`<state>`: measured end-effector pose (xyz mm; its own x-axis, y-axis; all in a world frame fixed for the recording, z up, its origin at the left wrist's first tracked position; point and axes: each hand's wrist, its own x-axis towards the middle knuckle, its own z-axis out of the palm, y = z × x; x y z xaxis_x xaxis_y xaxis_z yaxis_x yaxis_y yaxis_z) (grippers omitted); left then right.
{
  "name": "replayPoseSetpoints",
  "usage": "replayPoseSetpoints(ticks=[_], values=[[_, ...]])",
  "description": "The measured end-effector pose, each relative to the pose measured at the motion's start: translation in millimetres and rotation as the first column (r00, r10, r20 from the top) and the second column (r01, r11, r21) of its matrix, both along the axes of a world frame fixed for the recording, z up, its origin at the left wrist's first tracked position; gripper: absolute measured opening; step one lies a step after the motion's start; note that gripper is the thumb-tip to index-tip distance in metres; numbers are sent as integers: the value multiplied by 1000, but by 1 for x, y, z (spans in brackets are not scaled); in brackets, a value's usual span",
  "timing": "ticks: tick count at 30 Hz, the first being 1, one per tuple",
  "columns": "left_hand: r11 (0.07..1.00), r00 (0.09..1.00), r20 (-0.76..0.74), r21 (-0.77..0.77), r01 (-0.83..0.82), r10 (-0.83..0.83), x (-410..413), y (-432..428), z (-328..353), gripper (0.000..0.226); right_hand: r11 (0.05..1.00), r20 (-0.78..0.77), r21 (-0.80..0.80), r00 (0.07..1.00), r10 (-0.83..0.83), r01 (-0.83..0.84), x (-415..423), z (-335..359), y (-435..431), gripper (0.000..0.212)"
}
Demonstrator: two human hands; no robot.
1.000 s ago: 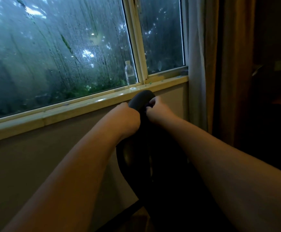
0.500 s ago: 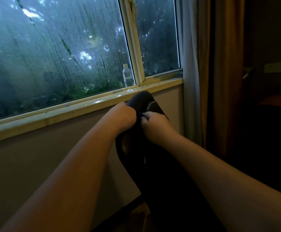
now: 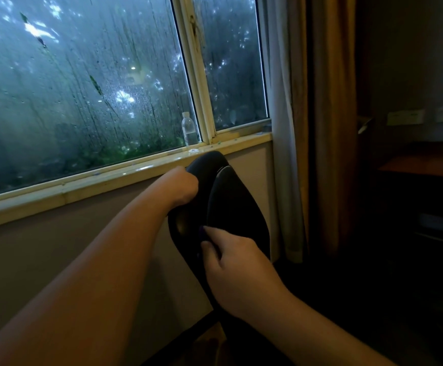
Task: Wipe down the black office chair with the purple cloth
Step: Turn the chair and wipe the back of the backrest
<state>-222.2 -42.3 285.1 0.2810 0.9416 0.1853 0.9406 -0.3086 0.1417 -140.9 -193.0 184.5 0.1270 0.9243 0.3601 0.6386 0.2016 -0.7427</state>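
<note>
The black office chair [image 3: 231, 207] stands edge-on under the window, its backrest top just below the sill. My left hand [image 3: 182, 187] grips the upper left edge of the backrest. Lower down, my right hand [image 3: 233, 262] holds the purple cloth [image 3: 202, 233] against the chair's back edge; only a small dark purple bit of it shows past my fingertips. The lower part of the chair is lost in shadow.
A wooden window sill [image 3: 115, 178] runs behind the chair, with a clear plastic bottle [image 3: 188, 129] standing on it by the frame. Curtains [image 3: 307, 128] hang to the right. A dark desk [image 3: 423, 165] sits at far right.
My right hand has slid with the cloth from the top of the backrest down along its edge. My left hand has kept its grip near the top.
</note>
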Motion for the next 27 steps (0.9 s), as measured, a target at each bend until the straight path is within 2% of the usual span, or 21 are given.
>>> replayPoseSetpoints(ticks=[5,12,14,20,27], values=[[1000,1000,23,-11,-18,18,-3,11,-2,34,1000,16,-3,1000,-26,26,3,12,31,25],[1000,991,134,-18,-25,28,-5,19,-4,28,985,52,-168,998,38,-29,34,46,132,26],[999,979,197,-29,-39,44,-7,21,-4,25,984,53,-176,999,10,0,38,49,163,26],[998,945,322,-44,-38,50,-1,20,-10,40,981,-2,-170,996,-92,91,58,52,251,41],[999,935,354,-40,-21,34,-4,30,-15,44,971,-125,-193,978,-165,139,78,56,311,46]])
